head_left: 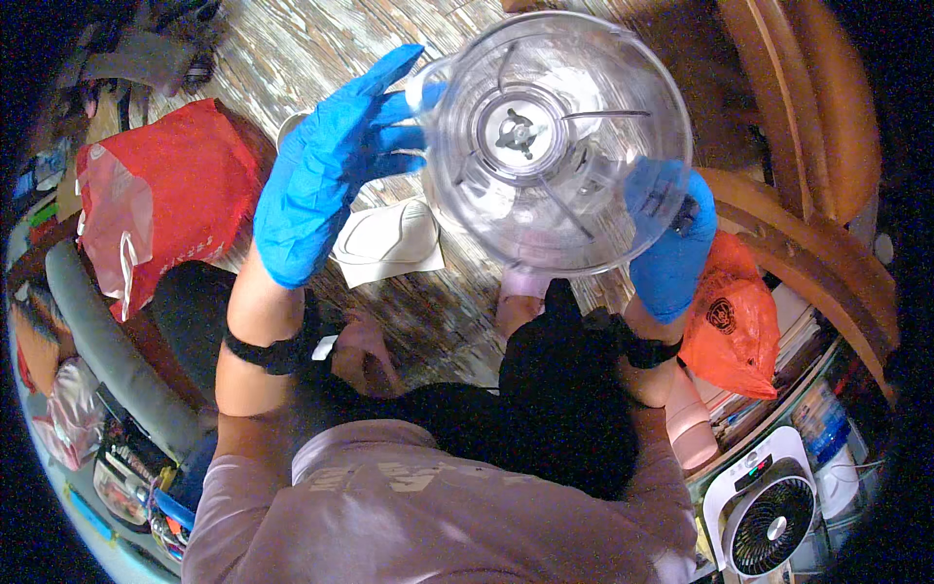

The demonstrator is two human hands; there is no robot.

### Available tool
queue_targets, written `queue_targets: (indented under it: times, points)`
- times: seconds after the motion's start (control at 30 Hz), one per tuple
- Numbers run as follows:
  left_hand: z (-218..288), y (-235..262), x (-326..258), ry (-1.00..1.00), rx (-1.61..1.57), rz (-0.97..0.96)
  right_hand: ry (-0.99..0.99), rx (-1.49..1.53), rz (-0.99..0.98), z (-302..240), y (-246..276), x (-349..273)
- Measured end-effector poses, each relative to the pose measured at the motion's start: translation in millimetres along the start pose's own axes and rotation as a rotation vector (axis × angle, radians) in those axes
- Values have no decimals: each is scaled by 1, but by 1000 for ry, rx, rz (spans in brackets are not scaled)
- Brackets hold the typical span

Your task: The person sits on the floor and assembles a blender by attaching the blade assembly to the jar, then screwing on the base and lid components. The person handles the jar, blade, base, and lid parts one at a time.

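Observation:
A clear plastic blender jar [545, 209] is held up in front of me, its open mouth toward me. Down inside it shows a small metal blade [519, 133] at the centre of the base. My right hand [671, 238], in a blue glove, grips the jar's lower right side, and part of it shows through the plastic. On the other side my left hand [341, 161], also gloved in blue, has its fingers stretched and apart. Its fingertips reach the jar's left edge by a pale handle-like part; whether they touch is unclear.
A white moulded piece [389, 234] lies on the wood-patterned floor [292, 44]. To the left sits a red bag [195, 185] beside a grey curved armrest [107, 331]. At right are curved wooden furniture [817, 234], an orange plastic bag [735, 326] and a white fan [769, 516].

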State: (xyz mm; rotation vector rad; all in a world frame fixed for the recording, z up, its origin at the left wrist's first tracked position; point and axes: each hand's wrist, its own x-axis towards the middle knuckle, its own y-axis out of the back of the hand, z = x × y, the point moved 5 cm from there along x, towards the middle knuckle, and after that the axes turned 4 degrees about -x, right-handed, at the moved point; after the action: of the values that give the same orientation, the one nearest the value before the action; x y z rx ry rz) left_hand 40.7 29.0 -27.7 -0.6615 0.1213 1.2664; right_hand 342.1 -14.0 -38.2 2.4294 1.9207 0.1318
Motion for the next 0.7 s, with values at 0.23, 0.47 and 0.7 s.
queue_targets:
  times: [0.23, 0.47, 0.7]
  points:
    - [-133, 45, 23, 249, 476, 274, -90, -7, 151, 17, 15, -5]
    - [-196, 33, 28, 420, 137, 369, -188, 30, 194, 22, 8, -2]
    - [-213, 53, 37, 391, 188, 345, -259, 84, 189, 28, 2, 7]
